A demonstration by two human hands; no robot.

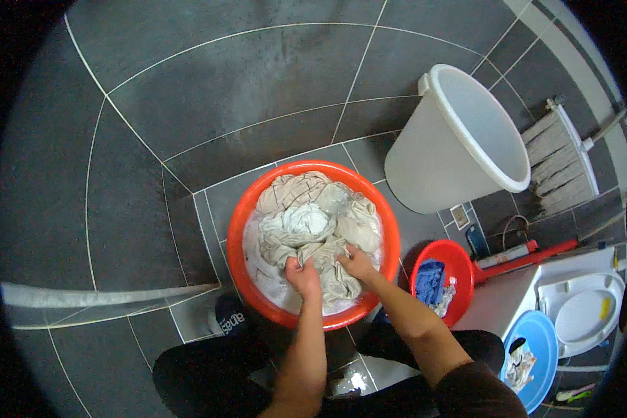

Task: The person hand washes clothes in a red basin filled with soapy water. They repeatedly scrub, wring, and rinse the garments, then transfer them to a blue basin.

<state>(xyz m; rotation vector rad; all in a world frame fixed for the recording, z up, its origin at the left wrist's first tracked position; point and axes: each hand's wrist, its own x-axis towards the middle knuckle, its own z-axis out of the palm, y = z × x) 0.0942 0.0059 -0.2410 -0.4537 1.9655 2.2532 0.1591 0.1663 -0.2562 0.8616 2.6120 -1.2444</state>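
A round red plastic basin [392, 230] stands on the tiled floor between the person's knees, filled with sudsy water and wet, pale fabric. My left hand [304, 277] grips a fold of beige cloth [321, 256] near the basin's middle, its thumb on top. To the right of it, my right hand [356, 263] pinches another part of the same cloth. Beyond the hands lie a bunched white cloth [305, 219] and a beige piece with dark lines [295, 190]. The fingertips of both hands are partly hidden in the folds.
Right of the basin are a tall white bin [433, 162], a small red bucket [467, 292] with blue cloth, and a blue basin [546, 360] holding cloth. Behind them are a toilet [575, 313] and a mop [559, 157]. Dark tiled walls rise at the far side and left.
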